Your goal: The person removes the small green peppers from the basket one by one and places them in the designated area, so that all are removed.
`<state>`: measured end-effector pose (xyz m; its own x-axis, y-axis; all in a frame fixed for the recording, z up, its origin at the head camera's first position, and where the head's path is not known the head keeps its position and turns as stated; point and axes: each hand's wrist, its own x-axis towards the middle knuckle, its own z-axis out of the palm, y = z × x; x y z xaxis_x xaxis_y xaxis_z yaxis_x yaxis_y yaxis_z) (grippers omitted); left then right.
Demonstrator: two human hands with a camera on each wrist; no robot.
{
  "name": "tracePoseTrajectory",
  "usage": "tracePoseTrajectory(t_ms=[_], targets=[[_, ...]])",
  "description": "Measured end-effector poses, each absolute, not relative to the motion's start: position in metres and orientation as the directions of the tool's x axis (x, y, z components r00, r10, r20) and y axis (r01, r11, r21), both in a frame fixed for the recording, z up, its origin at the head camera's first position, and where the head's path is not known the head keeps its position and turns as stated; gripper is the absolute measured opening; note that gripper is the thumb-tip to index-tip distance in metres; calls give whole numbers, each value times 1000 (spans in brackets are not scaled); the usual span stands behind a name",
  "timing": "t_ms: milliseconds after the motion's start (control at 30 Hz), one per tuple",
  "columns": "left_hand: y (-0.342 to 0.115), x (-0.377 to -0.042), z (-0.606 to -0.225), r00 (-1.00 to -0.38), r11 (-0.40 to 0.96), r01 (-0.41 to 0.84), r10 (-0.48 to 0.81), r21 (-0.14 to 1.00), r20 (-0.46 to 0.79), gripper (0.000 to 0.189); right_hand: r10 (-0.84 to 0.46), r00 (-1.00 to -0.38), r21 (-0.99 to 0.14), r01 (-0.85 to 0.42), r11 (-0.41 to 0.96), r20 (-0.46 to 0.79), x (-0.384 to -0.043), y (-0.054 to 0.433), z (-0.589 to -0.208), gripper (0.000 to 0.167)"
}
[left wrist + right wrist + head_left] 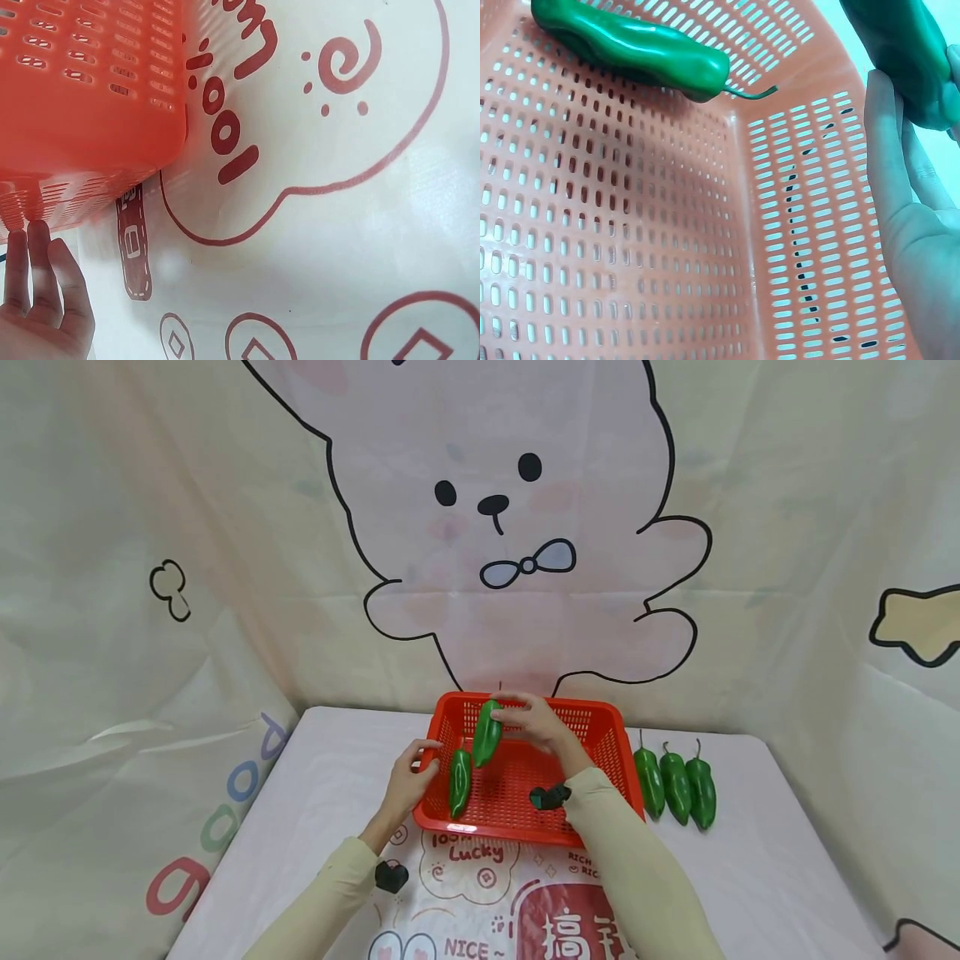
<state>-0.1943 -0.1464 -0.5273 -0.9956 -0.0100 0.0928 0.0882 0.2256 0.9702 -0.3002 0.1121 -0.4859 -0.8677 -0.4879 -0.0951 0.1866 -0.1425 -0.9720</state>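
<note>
one green pepper lies in the red basket, another is in your right hand, three sit outside.

your right hand pinches the held pepper between thumb and fingers, stem up, over the basket near its left back corner; it appears clear of the floor. your left hand holds the basket's left rim, with fingertips against the outer wall in the left wrist view. the basket stands by the back edge of the table, and the pepper inside lies along its left wall. the three outer peppers lie in a row near the table's back right corner, just beside the basket's right side. judging by that split, the work is partway: one is settled inside, one is not yet set down, and three remain on the table.
</note>
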Motion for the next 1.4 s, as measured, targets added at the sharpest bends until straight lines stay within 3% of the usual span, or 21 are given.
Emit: tracePoseTrajectory(t_ms=[400,567,1400], targets=[[-145,-197,-533,-995,252,89,-25,964,98,28,-489,-871,-966,167,-197,-51,-295,119,-476,51],[-145,-196,-534,-995,258,82,-26,963,91,28,-455,-889,-962,171,-215,-56,-295,124,-476,45],[-146,-193,-532,-995,249,88,-20,964,96,30,-456,-890,-983,70,-168,15,-284,156,-454,41]])
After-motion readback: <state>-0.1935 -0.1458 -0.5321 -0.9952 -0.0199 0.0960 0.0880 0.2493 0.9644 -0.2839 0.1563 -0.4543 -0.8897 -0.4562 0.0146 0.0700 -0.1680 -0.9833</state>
